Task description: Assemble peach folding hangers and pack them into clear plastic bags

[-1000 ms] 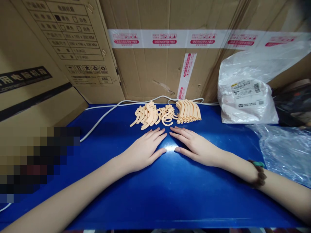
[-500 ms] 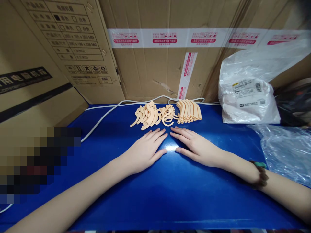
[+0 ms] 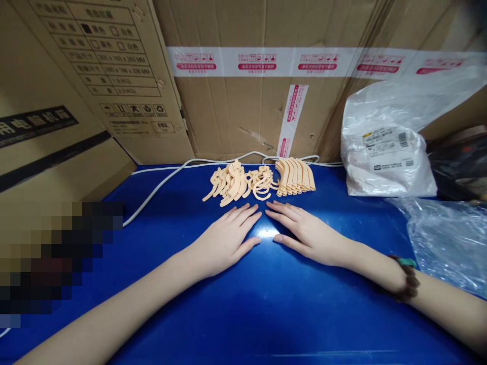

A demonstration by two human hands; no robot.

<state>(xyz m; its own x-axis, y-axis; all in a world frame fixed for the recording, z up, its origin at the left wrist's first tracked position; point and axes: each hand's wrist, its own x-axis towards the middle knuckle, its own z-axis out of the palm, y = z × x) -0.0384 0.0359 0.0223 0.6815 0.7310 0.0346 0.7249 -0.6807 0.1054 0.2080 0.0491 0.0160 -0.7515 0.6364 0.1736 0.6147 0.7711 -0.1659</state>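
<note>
My left hand lies palm down on the blue tabletop, fingers stretched out and holding nothing. Facing it, my right hand rests flat in the same way, with a narrow gap between the two sets of fingertips. Just beyond my left fingertips is a loose pile of beige curved pieces. Small beige hook-shaped pieces lie in the middle of the row. Past my right fingertips, several longer beige curved bars sit side by side in a neat stack. Neither hand touches any piece.
Cardboard boxes stand along the back and left. A white cable runs along the rear edge. At right are a white plastic parcel bag and crumpled clear plastic. The lower left is pixelated.
The whole view has shifted slightly, with things sitting a little lower in the picture. Both hands and the beige pieces keep their places on the table.
</note>
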